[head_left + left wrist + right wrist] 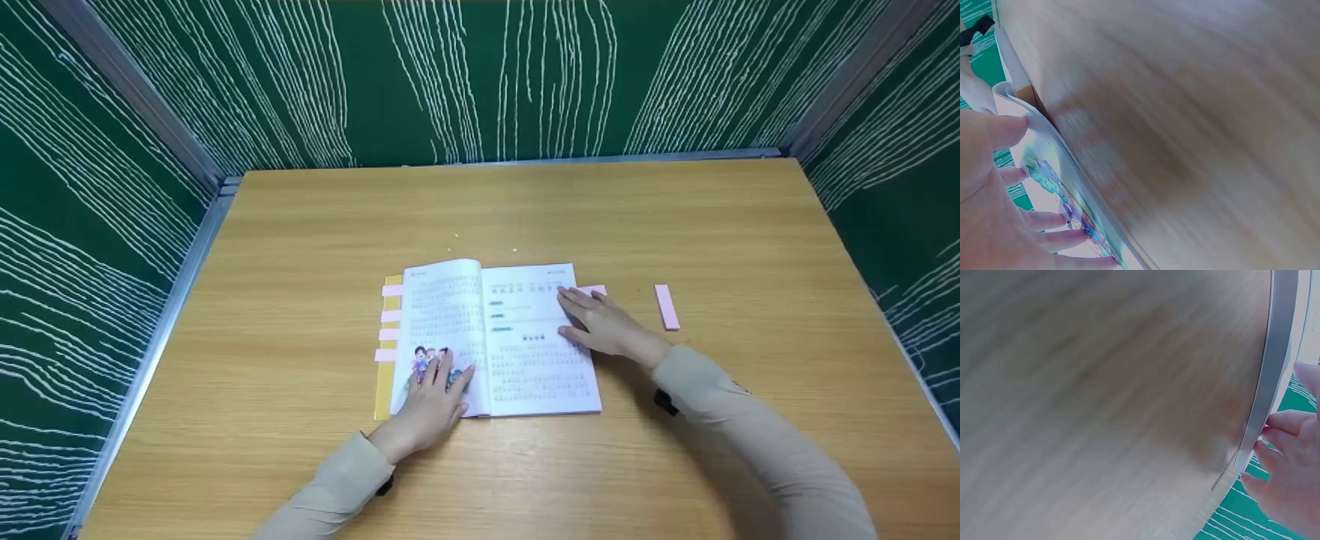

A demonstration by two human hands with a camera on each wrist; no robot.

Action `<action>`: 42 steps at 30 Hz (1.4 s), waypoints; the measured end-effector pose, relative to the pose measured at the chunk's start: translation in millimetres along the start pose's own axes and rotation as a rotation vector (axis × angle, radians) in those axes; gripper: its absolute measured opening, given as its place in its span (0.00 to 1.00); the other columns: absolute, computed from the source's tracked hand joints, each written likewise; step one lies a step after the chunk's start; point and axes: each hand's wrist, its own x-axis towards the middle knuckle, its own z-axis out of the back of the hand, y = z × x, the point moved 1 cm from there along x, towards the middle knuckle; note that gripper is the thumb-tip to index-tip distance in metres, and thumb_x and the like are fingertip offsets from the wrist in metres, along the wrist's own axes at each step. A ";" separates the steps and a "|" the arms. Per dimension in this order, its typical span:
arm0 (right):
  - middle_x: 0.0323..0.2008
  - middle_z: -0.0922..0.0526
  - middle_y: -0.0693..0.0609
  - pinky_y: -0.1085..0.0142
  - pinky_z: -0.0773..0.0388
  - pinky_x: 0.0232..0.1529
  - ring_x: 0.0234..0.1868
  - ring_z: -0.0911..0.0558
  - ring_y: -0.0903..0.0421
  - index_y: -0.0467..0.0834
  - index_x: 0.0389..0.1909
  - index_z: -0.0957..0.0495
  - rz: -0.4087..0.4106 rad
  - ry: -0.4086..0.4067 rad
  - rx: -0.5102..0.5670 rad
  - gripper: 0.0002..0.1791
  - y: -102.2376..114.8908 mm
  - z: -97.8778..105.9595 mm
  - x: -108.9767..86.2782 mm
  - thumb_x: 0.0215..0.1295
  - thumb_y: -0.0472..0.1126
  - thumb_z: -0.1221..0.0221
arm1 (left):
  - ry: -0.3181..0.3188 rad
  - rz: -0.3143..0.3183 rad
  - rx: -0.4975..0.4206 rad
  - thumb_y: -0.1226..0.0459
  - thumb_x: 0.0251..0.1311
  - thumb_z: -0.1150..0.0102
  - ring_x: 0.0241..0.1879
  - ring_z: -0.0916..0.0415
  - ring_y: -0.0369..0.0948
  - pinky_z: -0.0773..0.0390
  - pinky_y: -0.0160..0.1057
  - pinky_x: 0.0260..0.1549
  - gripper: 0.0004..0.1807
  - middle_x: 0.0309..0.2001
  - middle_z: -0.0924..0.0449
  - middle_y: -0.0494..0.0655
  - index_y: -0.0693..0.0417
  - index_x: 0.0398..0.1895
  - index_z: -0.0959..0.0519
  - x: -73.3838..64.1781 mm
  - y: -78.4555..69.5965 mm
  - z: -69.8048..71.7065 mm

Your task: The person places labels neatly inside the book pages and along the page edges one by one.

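An open book [540, 382] lies on the wooden table, with printed text on both pages. My left hand [426, 412] rests with spread fingers on the lower left page, partly over a coloured picture of children [420, 364]. Across the upper right page's outer edge lies my right hand [606, 328], its fingers extended. A pink tab [596, 289] sticks out from that edge just beyond its fingers. In the left wrist view, the left hand [1002, 208] has its fingertips at the picture. The right wrist view has the right hand [1292, 464] beside the book's page edge [1276, 349].
Several pink tabs [390, 316] project from the book's left side over a yellow cover strip [383, 390]. A loose pink strip [667, 307] lies right of the book. Tiny white scraps [514, 250] dot the table [300, 240]. Green, white-streaked panels [480, 82] surround it.
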 end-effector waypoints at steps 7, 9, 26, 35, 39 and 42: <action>0.66 0.48 0.41 0.47 0.57 0.63 0.66 0.48 0.44 0.35 0.65 0.48 0.001 0.004 0.004 0.35 0.4 -0.7 2.8 0.65 0.54 0.55 | 0.014 0.001 -0.004 0.56 0.65 0.60 0.64 0.60 0.61 0.54 0.66 0.55 0.28 0.67 0.61 0.63 0.50 0.67 0.48 0.3 -0.7 0.9; 0.66 0.48 0.41 0.47 0.57 0.63 0.66 0.48 0.45 0.35 0.65 0.49 0.001 0.005 0.002 0.35 0.2 -0.9 3.3 0.65 0.54 0.55 | 0.013 -0.001 -0.006 0.56 0.65 0.60 0.64 0.60 0.62 0.54 0.66 0.55 0.28 0.67 0.61 0.64 0.50 0.67 0.48 0.5 -0.8 0.8; 0.66 0.48 0.42 0.47 0.57 0.63 0.66 0.48 0.44 0.35 0.64 0.48 0.010 0.004 -0.002 0.36 3.0 -1.8 -5.4 0.64 0.55 0.54 | 0.016 -0.004 0.003 0.57 0.65 0.60 0.64 0.60 0.62 0.54 0.66 0.55 0.28 0.67 0.60 0.64 0.51 0.67 0.48 0.9 -0.3 1.1; 0.60 0.36 0.38 0.47 0.46 0.60 0.61 0.38 0.42 0.33 0.57 0.35 0.014 -0.079 0.088 0.27 2.7 5.4 -14.7 0.62 0.46 0.49 | 0.027 0.003 0.012 0.56 0.64 0.60 0.64 0.59 0.62 0.53 0.66 0.54 0.28 0.67 0.60 0.63 0.50 0.67 0.48 -0.1 0.7 2.4; 0.53 0.29 0.36 0.49 0.37 0.55 0.55 0.31 0.40 0.32 0.51 0.29 0.007 -0.191 0.111 0.20 -3.2 7.1 -20.6 0.61 0.40 0.47 | 0.032 0.008 0.006 0.56 0.64 0.60 0.64 0.59 0.62 0.53 0.66 0.54 0.28 0.67 0.60 0.63 0.50 0.67 0.48 -0.2 0.1 2.1; 0.51 0.27 0.36 0.49 0.35 0.54 0.53 0.29 0.40 0.33 0.49 0.27 -0.015 -0.258 0.128 0.18 -8.1 10.9 -27.9 0.61 0.38 0.47 | 0.034 0.007 0.007 0.56 0.64 0.60 0.64 0.60 0.62 0.53 0.65 0.55 0.28 0.67 0.61 0.63 0.50 0.67 0.48 -0.5 -0.7 2.3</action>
